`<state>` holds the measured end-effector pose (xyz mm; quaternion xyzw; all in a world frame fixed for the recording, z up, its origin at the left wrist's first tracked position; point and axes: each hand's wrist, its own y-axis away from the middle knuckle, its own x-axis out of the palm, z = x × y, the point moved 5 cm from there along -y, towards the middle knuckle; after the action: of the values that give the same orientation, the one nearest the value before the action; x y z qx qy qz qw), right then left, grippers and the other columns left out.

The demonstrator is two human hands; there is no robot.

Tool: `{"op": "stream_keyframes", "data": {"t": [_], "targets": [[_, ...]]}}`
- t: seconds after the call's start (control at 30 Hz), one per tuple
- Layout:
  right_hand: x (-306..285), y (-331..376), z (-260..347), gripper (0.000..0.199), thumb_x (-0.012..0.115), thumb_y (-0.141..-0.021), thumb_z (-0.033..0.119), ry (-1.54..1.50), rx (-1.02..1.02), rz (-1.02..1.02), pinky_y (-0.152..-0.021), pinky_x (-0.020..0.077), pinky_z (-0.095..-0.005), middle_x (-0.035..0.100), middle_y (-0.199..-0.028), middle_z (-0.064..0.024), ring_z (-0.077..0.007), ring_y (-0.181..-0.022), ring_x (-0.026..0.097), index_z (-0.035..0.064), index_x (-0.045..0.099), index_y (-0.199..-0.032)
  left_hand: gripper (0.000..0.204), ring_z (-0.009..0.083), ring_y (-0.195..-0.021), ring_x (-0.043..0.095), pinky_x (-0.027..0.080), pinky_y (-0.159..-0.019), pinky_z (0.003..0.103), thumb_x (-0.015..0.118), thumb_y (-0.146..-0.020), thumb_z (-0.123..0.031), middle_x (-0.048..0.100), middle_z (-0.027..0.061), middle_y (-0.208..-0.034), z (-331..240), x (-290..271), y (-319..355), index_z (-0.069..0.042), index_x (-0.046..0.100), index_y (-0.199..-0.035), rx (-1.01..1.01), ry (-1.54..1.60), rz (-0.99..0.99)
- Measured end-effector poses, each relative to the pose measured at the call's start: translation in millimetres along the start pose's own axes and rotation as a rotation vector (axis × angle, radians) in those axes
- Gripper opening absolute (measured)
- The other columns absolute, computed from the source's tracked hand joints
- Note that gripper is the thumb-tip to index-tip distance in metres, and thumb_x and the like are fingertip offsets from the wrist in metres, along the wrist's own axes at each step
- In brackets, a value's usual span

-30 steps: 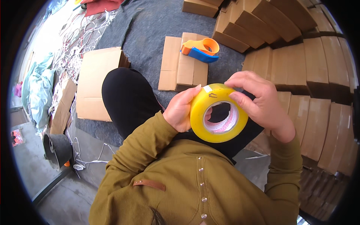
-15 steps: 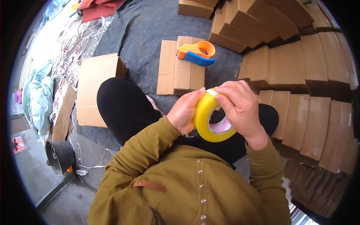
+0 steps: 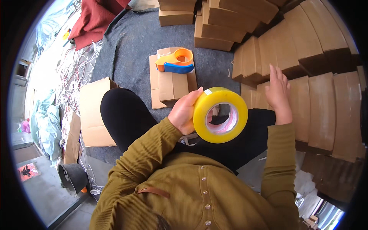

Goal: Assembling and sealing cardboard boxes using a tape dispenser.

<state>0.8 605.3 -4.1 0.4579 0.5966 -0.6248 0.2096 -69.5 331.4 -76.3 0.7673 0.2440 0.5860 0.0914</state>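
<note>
My left hand [image 3: 184,112] grips a large roll of yellow packing tape [image 3: 202,124] by its left side, the cardboard core facing up toward me. A small white tab shows on the roll's upper edge. Off to the right, my right hand [image 3: 278,91] is raised with fingers stretched out, holding nothing, in front of the stacked boxes. Beyond the roll, an orange and blue tape dispenser [image 3: 174,68] with an empty ring lies on a small cardboard box [image 3: 173,89].
Stacks of brown cardboard boxes [image 3: 320,103] line the right side. Another carton [image 3: 94,115] stands left of my knee. A dark grey mat [image 3: 134,46] covers the floor, with tangled white cords [image 3: 78,76] at its left. A black lampshade-like object [image 3: 73,178] lies lower left.
My right hand has let go of the tape roll and moved right, its fingers now stretched out. The left hand keeps hold of the roll. The whole view has shifted.
</note>
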Motion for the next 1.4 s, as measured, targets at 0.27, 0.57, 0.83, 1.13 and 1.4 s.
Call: {"op": "stream_keyframes", "data": {"t": [0.27,0.57,0.83,1.13,1.4], "targets": [[7,15,45,0.049,0.068,-0.092,0.022,-1.374,0.346,0.535,-0.103,0.0418,-0.0335,0.062,-0.129,-0.0089,-0.018,-0.123,0.056,0.0032,0.056,-0.136,0.046,0.0136,-0.088,0.064,0.053,-0.083,0.028,0.042,-0.108,-0.044,0.065,0.0061,-0.098,-19,7,-5,-0.002,0.06,-0.112,0.307,-0.485,-0.167],[15,32,149,0.06,0.082,-0.077,0.015,-2.008,0.5,0.803,-0.097,0.0485,-0.0285,0.063,-0.118,-0.0064,-0.0135,-0.108,0.062,0.0001,0.055,-0.129,0.047,0.0165,-0.099,0.064,0.052,-0.091,0.03,0.036,-0.11,-0.042,0.066,0.0083,-0.11,-85,-11,11,-0.002,0.061,-0.117,0.364,-0.601,-0.103],[36,35,188,0.069,0.082,-0.075,0.005,-2.013,0.547,0.729,-0.102,0.0468,-0.0309,0.061,-0.125,-0.0076,-0.0158,-0.116,0.059,-0.0005,0.05,-0.136,0.078,0.0181,-0.124,0.054,0.04,-0.109,0.033,0.089,-0.077,-0.024,0.059,0.0097,-0.131,-130,-28,63,-0.001,0.05,-0.14,0.35,-1.058,0.034],[29,-9,206,0.071,0.07,-0.075,-0.004,-1.761,0.342,0.545,-0.111,0.0387,-0.0336,0.047,-0.146,-0.0118,-0.0224,-0.134,0.047,-0.0008,0.047,-0.143,0.055,0.0176,-0.096,0.066,0.054,-0.085,0.031,0.087,-0.073,-0.019,0.065,0.0124,-0.105,-122,-35,68,0.001,0.058,-0.115,0.627,-1.184,-0.251],[-47,-53,247,0.025,0.079,-0.07,-0.001,-0.966,-0.233,0.249,-0.076,0.0527,-0.0376,0.063,-0.095,-0.0098,-0.0285,-0.088,0.06,0.002,0.069,-0.093,0.055,0.0273,-0.097,0.068,0.055,-0.084,0.035,0.085,-0.073,-0.019,0.065,0.0187,-0.105,-119,-35,76,0.003,0.058,-0.116,0.697,-1.158,-0.405]]}}
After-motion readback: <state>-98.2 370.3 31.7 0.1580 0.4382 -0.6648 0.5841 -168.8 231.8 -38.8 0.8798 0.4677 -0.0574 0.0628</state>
